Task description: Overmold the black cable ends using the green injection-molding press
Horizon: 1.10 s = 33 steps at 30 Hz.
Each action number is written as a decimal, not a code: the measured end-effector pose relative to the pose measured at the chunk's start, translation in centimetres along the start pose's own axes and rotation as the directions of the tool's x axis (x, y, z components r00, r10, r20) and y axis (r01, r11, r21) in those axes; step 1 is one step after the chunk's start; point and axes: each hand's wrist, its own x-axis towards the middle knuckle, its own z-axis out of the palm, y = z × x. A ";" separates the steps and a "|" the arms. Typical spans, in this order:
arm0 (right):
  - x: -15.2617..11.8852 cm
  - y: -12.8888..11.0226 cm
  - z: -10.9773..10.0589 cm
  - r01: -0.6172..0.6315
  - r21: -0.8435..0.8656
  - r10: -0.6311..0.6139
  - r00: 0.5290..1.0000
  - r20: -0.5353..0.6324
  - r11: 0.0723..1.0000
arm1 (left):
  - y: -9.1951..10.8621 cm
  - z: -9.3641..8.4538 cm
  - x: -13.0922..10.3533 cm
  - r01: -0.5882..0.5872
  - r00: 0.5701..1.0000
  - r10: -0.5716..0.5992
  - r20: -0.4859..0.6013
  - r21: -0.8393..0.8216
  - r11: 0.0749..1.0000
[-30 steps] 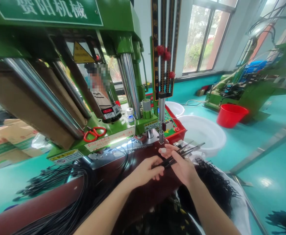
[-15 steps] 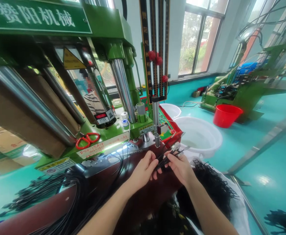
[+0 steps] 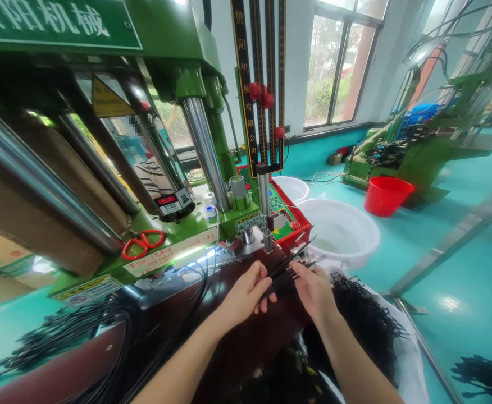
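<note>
Over the dark red tabletop [image 3: 246, 331], my left hand [image 3: 252, 289] is closed round one end of a small bunch of thin black cables [image 3: 282, 273]. The cables fan out up and to the right. At their far end, my right hand [image 3: 313, 283] pinches part of the bunch between thumb and fingers. Silvery pieces show by the right fingertips, too small to make out. A heap of short black pieces [image 3: 361, 314] in a white sack [image 3: 412, 342] lies just right of my right wrist.
A green press machine [image 3: 178, 224] stands at the left, with red-handled scissors [image 3: 144, 244] on its bed. Long black cables [image 3: 123, 342] hang over the table's left. Behind the hands are a red control panel [image 3: 292, 238], a white tub [image 3: 368, 235] and a red bucket [image 3: 387, 196].
The right hand has drawn slightly apart from the left, and the cables between them show more spread out. The whole view has shifted slightly.
</note>
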 end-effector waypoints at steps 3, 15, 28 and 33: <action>0.3 0.1 0.3 0.041 0.066 -0.036 0.996 -0.076 0.997 | 0.0 -0.1 -0.1 -0.002 1.000 0.002 0.009 -0.001 1.000; 0.7 0.5 0.7 0.063 0.136 -0.053 0.996 -0.076 0.989 | 0.7 -0.8 -0.1 -0.025 1.000 0.025 0.014 0.048 0.999; -0.1 0.7 -1.4 0.157 -0.235 -0.165 0.986 -0.017 0.959 | 0.7 -0.7 0.1 0.011 1.000 -0.013 0.024 0.086 0.996; -0.4 1.2 -0.8 0.193 -0.132 -0.208 0.972 -0.110 0.972 | 0.6 -0.5 0.1 0.018 0.999 -0.019 0.039 0.027 0.999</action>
